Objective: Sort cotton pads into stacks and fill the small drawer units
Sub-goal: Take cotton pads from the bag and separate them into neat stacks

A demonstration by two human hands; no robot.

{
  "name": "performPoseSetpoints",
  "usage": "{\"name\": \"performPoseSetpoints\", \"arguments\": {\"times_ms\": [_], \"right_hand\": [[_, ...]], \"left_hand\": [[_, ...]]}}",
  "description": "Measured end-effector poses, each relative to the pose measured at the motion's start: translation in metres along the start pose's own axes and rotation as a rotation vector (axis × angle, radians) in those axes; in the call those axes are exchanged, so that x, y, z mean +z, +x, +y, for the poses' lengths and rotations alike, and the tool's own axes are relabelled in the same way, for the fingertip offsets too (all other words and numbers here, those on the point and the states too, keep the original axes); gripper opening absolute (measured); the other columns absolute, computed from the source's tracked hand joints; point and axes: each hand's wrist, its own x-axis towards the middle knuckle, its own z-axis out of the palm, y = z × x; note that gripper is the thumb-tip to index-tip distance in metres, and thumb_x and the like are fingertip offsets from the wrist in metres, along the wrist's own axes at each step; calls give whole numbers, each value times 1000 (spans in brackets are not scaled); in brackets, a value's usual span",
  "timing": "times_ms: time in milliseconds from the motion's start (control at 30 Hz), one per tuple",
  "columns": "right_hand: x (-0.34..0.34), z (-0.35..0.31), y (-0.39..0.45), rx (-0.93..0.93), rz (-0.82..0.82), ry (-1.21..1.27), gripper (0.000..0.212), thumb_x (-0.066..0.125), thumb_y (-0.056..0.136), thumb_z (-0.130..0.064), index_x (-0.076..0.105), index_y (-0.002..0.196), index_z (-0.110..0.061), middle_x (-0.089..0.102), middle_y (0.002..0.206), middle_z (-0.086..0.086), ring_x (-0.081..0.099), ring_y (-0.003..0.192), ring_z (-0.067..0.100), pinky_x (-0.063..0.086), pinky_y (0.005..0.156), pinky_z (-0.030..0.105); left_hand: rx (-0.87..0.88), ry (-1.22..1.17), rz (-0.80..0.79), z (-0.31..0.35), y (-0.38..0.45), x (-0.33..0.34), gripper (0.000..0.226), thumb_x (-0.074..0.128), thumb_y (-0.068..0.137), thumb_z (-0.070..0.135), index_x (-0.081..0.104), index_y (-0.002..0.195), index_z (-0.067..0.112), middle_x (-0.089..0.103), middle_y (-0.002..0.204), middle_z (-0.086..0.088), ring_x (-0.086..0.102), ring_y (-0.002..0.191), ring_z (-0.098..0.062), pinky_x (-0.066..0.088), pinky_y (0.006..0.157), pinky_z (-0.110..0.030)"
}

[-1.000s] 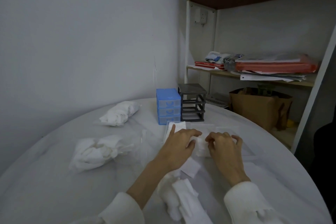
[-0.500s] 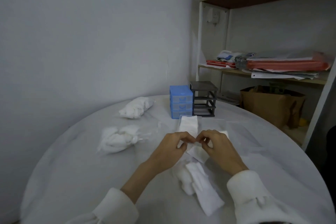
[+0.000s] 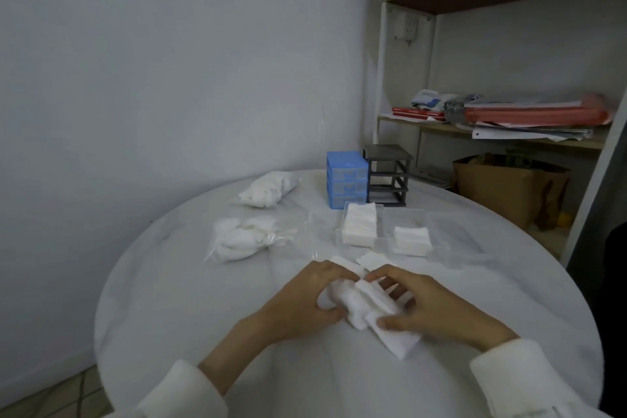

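Both hands gripped loose cotton pads [image 3: 364, 307] at tabletop 6 o'clock: left hand [image 3: 305, 302], right hand [image 3: 431, 310] curled round bundle. Two stacks sat in clear drawers [image 3: 383, 231], center. Drawer units [image 3: 347, 180], 12 o'clock, looked unfilled; bagged pads [image 3: 242, 241] untouched.

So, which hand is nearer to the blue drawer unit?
Left. The left hand lies almost straight in front of the blue drawer unit, toward the person. The right hand is farther off to the right. Both hold the bundle of cotton pads.

Both hands, left hand [image 3: 305, 302] and right hand [image 3: 431, 309], apparently grip cotton pads [image 3: 369, 309].
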Motion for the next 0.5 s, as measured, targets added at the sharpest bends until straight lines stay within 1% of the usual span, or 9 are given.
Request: {"name": "performPoseSetpoints", "arguments": {"times_ms": [67,133,200,233,300,367,433,500], "right_hand": [[2,2,3,-22,82,36,36,71,82,-23,53,106,-42,62,103,-10,58,91,7,51,76,20],[4,1,6,-19,134,42,27,66,86,-19,54,100,-39,62,99,-10,59,86,7,49,69,14],[5,-2,11,-13,181,56,25,63,87,-13,56,95,-36,61,96,-11,59,83,8,45,63,8],[6,-3,15,-13,204,75,23,63,87,-11,57,94,-32,61,94,-10,59,82,9,44,61,7],[5,-4,23,-10,243,115,17,63,86,-9,58,94,-24,62,94,-5,60,81,8,43,61,6],[5,-3,34,2,283,159,15,65,85,-12,60,98,-19,65,99,1,63,85,11,44,64,9],[3,-5,44,38,313,230,21,66,84,-16,59,104,-21,67,103,-2,64,88,12,48,70,16],[1,-7,52,57,276,319,23,63,87,-13,57,104,-28,65,101,-8,62,83,2,49,68,17]], "left_hand": [[-7,26,39,6,3,1,31,63,78,29,60,106,17,60,105,5,50,97,-6,38,87,-20],[-49,20,77,9,5,-2,21,65,82,24,54,99,19,60,94,6,51,85,-8,41,78,-25],[-83,11,104,7,8,-5,19,62,85,21,46,95,24,60,83,5,51,72,-10,40,69,-28],[-87,5,117,6,10,-7,19,61,86,21,44,94,24,60,79,3,51,69,-11,41,66,-29],[-91,-35,152,3,15,-9,17,59,89,16,43,93,23,56,71,5,48,63,-7,38,61,-26],[-122,-141,199,0,21,-10,13,57,91,12,47,92,20,52,70,8,45,58,-1,35,57,-18],[-182,-271,248,-1,27,-11,12,58,91,10,49,89,18,54,73,6,43,54,1,32,55,-14],[-243,-393,282,-3,34,-9,14,59,91,13,48,85,20,54,77,4,46,58,-6,34,56,-15]]}}
